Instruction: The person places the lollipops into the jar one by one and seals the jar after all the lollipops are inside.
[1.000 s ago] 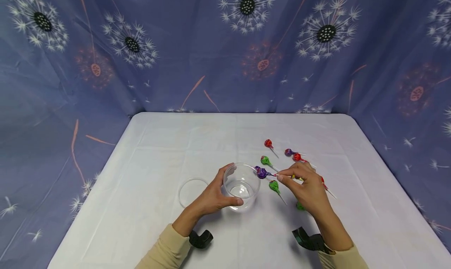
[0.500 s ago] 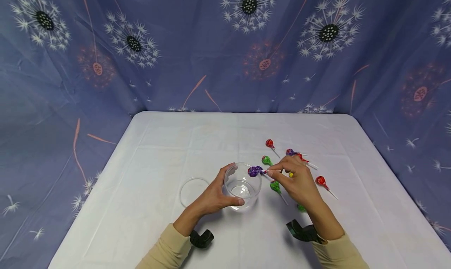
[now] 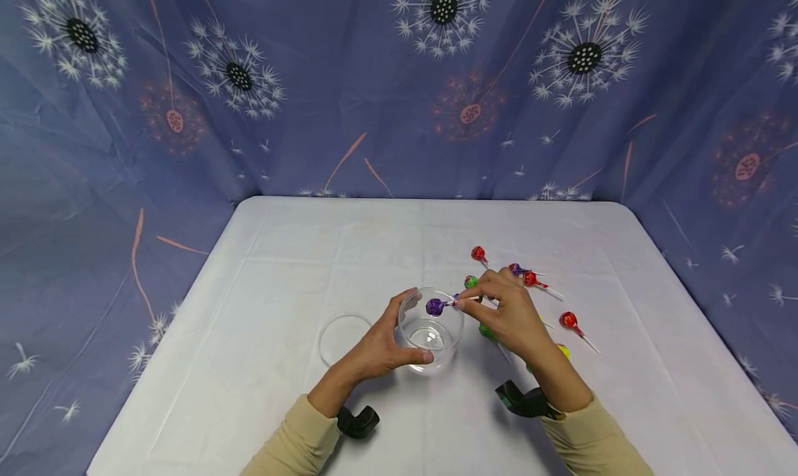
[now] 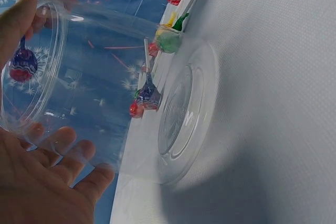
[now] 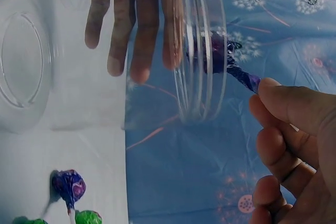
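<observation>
Where the table (image 3: 299, 254), white and faintly creased, ends, printed blue-violet curtains (image 3: 374, 81) with white and coral dandelions rise at the back and both sides. Jar (image 3: 431, 334), clear, one: mouth up, thumb and fingers of the left hand (image 3: 377, 348) curved round its wall. Purple-wrapped lollipop (image 3: 435, 307), held, one: head within the jar's mouth, stem end pinched between thumb and fingers of the right hand (image 3: 505, 313). On the table, right of the jar: red lollipops (image 3: 568, 320), three; purple lollipops (image 3: 515, 269), at least two; green lollipops (image 3: 470, 282), two, plus part of another; yellow lollipop (image 3: 564, 351), at least one. Right hand and forearm cover some; full count cannot be told. Clear round lid (image 3: 341, 337), one: left of the jar. Black curved pieces (image 3: 358, 422), two: one per wrist.
</observation>
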The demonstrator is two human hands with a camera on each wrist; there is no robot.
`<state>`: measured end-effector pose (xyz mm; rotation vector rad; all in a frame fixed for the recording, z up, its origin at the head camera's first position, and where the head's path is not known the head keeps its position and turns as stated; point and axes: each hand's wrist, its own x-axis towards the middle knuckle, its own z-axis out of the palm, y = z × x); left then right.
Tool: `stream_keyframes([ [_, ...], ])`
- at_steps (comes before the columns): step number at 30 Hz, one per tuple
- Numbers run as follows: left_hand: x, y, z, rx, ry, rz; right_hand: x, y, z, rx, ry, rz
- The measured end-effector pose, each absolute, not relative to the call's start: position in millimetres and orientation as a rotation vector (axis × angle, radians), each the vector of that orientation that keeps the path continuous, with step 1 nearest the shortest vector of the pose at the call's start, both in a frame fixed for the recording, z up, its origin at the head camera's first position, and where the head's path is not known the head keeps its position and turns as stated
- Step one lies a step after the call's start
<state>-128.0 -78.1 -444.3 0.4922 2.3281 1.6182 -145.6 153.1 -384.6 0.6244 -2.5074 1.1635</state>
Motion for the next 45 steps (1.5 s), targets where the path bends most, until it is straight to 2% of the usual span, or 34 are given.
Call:
stream_keyframes([
  [18,-128.2,-78.9,-444.5,0.517,2.306,1.619,-149.9,129.7,-392.1,0.753,-2.541,1.156],
  [45,-128.1,-79.7,-443.7,0.504,2.305,1.605,-149.2,113.1,-400.4,0.718,-2.613,1.052],
])
